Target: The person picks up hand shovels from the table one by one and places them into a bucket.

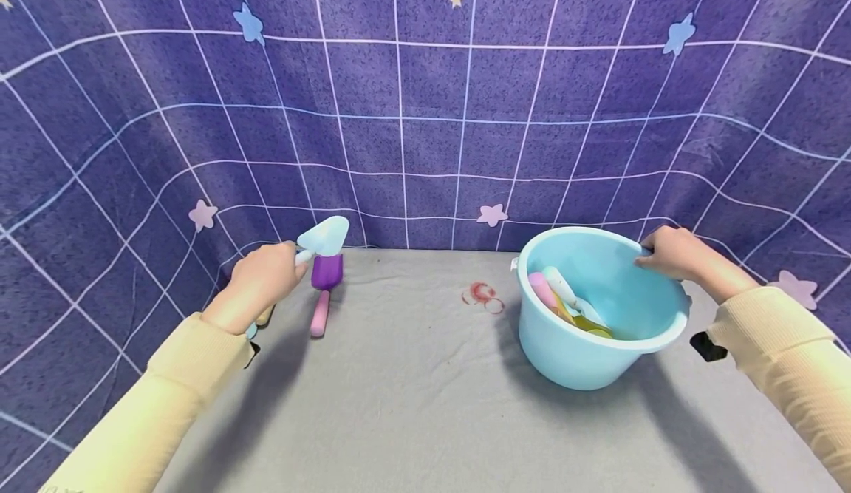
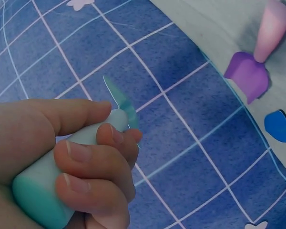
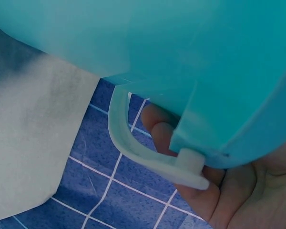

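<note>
My left hand (image 1: 266, 279) grips a toy trowel by its thick pale-blue handle (image 2: 86, 143), holding it above the cloth with the light-blue blade (image 1: 326, 236) up and away from me. Below and beside it, a purple toy shovel (image 1: 327, 271) with a pink handle lies on the cloth. My right hand (image 1: 674, 253) holds the far right rim of a light-blue bucket (image 1: 578, 364). In the right wrist view its fingers curl round the bucket edge beside a pale bail handle (image 3: 148, 160). Inside the bucket lie a pink handle (image 1: 541, 288), a white-handled tool (image 1: 558, 286) and yellow pieces.
Grey cloth (image 1: 399, 389) covers the surface, with a reddish stain (image 1: 482, 296) in the middle. A yellow handle (image 1: 264, 315) shows partly under my left hand. A blue piece (image 2: 279, 126) lies near the shovel. A purple gridded curtain (image 1: 432, 109) stands behind and at the sides.
</note>
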Available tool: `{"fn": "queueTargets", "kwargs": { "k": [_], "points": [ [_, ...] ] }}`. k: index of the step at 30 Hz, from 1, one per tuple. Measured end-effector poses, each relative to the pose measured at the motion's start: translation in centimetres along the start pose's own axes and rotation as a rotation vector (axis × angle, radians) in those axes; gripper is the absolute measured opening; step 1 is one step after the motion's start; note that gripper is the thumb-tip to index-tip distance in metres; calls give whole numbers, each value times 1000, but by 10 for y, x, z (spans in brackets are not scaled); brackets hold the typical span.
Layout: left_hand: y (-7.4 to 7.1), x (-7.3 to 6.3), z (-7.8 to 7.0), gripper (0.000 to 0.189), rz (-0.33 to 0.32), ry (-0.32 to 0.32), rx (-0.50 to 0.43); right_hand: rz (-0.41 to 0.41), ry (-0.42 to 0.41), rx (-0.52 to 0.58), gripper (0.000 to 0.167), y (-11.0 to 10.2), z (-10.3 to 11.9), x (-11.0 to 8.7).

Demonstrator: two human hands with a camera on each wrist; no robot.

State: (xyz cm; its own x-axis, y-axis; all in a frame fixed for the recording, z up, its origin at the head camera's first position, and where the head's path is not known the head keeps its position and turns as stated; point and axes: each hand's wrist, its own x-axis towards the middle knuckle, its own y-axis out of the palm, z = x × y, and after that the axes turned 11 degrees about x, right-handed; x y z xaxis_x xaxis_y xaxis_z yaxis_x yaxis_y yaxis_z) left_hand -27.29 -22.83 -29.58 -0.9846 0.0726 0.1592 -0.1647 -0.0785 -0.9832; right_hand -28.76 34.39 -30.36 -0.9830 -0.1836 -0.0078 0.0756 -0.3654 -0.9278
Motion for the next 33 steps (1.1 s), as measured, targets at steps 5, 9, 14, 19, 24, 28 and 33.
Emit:
{"fn": "queueTargets", "kwargs": {
  "k": [5,9,14,19,24,28,33],
  "points": [
    [-6,7,-6,25,12,27,0,4,2,5,28,0,1,0],
    [-12,13,-11,25,36,35,-14,-2,-16,2,30,0,1,-1],
    [-21,19,-16,26,56,41,-14,-12,-32,3,32,0,2,-2],
    [-29,28,-21,23,83,61,-14,-7,-40,1,33,0,1,-2],
    [-37,36,-30,27,109,94,-15,-15,-45,-2,34,2,0,-3],
    [-41,41,-39,29,117,116,-16,-20,-43,-10,36,2,0,-3],
    [-43,47,-50,29,131,127,-17,-14,-41,-15,35,1,1,-2]
  ]
}}
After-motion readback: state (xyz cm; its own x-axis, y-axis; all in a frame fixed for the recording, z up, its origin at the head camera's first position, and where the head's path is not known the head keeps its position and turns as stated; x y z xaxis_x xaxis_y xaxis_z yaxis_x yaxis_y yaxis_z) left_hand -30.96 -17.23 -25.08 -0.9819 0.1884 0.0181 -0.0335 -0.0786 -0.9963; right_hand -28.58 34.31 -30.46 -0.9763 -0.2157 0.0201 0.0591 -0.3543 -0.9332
